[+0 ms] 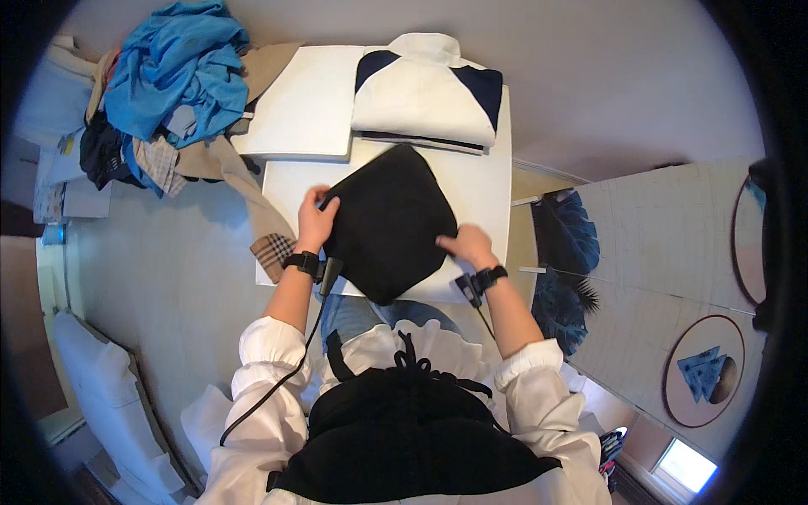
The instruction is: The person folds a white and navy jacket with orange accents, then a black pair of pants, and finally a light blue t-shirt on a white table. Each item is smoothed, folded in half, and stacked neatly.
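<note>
A black folded cloth item (391, 221), roughly diamond-shaped from above, is between my hands over the near part of the white table (486, 183). My left hand (317, 218) grips its left corner, thumb on top and fingers beneath. At its right edge, my right hand (466, 245) has the thumb over the cloth; its fingers are partly hidden and slightly blurred. Behind the black item lies a folded white garment (423, 88) with dark navy shoulders and a stand-up collar, on top of other folded cloth.
Left of the folded stack is a flat white board or box (303, 101). A heap of rumpled clothes (177, 76), blue on top, rises at the far left. From it a beige sleeve (246, 189) with a checked cuff trails onto the table. Cables run from both my wristbands.
</note>
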{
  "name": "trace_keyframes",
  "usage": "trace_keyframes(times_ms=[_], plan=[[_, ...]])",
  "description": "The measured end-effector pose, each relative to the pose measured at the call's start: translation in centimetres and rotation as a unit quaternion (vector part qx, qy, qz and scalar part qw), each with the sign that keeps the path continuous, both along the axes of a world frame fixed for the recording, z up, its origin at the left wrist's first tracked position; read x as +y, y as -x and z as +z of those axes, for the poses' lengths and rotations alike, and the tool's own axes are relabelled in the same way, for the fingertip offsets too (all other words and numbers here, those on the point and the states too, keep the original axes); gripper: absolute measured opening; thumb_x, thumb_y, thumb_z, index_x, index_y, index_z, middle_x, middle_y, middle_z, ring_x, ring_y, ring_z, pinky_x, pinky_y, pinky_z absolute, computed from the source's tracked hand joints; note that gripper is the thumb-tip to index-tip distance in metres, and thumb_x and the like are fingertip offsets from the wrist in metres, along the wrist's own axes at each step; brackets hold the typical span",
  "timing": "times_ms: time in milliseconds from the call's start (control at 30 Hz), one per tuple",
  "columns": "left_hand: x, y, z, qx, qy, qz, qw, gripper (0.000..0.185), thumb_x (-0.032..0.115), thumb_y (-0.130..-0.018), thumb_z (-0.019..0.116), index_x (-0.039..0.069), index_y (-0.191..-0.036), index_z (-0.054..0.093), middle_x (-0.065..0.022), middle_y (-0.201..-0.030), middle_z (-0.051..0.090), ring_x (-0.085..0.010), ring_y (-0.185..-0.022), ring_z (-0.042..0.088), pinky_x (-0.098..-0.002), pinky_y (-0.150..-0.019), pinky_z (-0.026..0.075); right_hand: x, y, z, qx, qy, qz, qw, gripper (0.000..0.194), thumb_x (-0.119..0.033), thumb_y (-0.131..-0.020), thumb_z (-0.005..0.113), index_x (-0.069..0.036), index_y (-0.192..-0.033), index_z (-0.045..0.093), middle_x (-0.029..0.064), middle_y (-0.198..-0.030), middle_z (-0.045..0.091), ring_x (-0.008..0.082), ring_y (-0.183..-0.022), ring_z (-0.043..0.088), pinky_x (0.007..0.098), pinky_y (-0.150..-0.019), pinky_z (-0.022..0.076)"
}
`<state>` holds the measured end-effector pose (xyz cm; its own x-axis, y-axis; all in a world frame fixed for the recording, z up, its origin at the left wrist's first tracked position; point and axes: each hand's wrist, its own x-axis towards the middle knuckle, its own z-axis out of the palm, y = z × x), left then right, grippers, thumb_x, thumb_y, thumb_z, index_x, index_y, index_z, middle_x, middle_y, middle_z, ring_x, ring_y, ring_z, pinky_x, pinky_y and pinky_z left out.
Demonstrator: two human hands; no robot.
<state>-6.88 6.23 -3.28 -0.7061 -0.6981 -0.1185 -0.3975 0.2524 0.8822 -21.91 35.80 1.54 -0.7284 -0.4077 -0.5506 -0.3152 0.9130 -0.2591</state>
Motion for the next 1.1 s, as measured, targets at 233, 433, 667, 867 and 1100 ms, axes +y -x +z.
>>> trace_keyframes(times_ms=[233, 433, 667, 867, 1100], plan=[[0.0, 0.1, -1.3, -0.047, -0.021, 0.04, 0.998, 0.057, 0.021, -0.074, 0.075, -0.002, -0.119, 0.048, -0.0192, -0.105, 0.056, -0.0294, -0.099, 0.054, -0.039, -0.088, 0.045, 5.0, -1.4, -0.9, -0.076, 0.097, -0.218, 0.968, 0.06, -0.059, -0.068, 0.07, 0.0, -0.077, 0.07, 0.0135, -0.061, 0.064, 0.0258, -0.063, 0.066, 0.0366, -0.065, 0.0518], [4.2, -1.1, -0.4, -0.044, -0.027, 0.001, 0.999, 0.07, 0.027, -0.071, 0.078, -0.001, -0.126, 0.045, -0.0201, -0.119, 0.044, -0.0315, -0.106, 0.048, -0.0404, -0.092, 0.041, 4.0, -1.1, -3.6, 0.18, 0.315, -0.2, 0.91, 0.067, -0.033, -0.072, 0.076, -0.001, -0.125, 0.048, 0.0194, -0.114, 0.052, 0.0323, -0.104, 0.053, 0.0389, -0.092, 0.0435], [7.6, 1.6, 3.9, -0.041, 0.132, -0.149, 0.979, 0.055, 0.019, -0.07, 0.075, 0.004, -0.118, 0.053, -0.0167, -0.102, 0.054, -0.0342, -0.097, 0.053, -0.0408, -0.087, 0.044, -0.3, 1.5, -2.3, 0.242, 0.357, -0.127, 0.893, 0.022, -0.016, -0.077, 0.068, -0.001, -0.088, 0.057, 0.0161, -0.095, 0.06, 0.036, -0.096, 0.054, 0.0405, -0.082, 0.0449], [8.2, 2.2, 2.5, -0.139, 0.099, -0.151, 0.974, 0.051, 0.027, -0.078, 0.071, -0.001, -0.115, 0.052, -0.0234, -0.104, 0.06, -0.0377, -0.093, 0.059, -0.0415, -0.082, 0.048, -0.9, 1.3, -3.3, 0.12, 0.376, -0.182, 0.901, 0.024, -0.018, -0.081, 0.066, -0.002, -0.097, 0.057, 0.0204, -0.085, 0.063, 0.0388, -0.081, 0.061, 0.0429, -0.073, 0.0488], [7.5, 0.6, 0.6, -0.156, 0.126, -0.223, 0.954, 0.042, 0.033, -0.083, 0.065, -0.002, -0.104, 0.058, -0.0203, -0.096, 0.059, -0.0383, -0.093, 0.058, -0.0428, -0.082, 0.047, -2.0, 4.0, -5.2, 0.14, 0.37, -0.083, 0.915, 0.016, -0.013, -0.084, 0.061, -0.001, -0.094, 0.061, 0.0213, -0.087, 0.063, 0.0392, -0.082, 0.061, 0.0425, -0.073, 0.0488]])
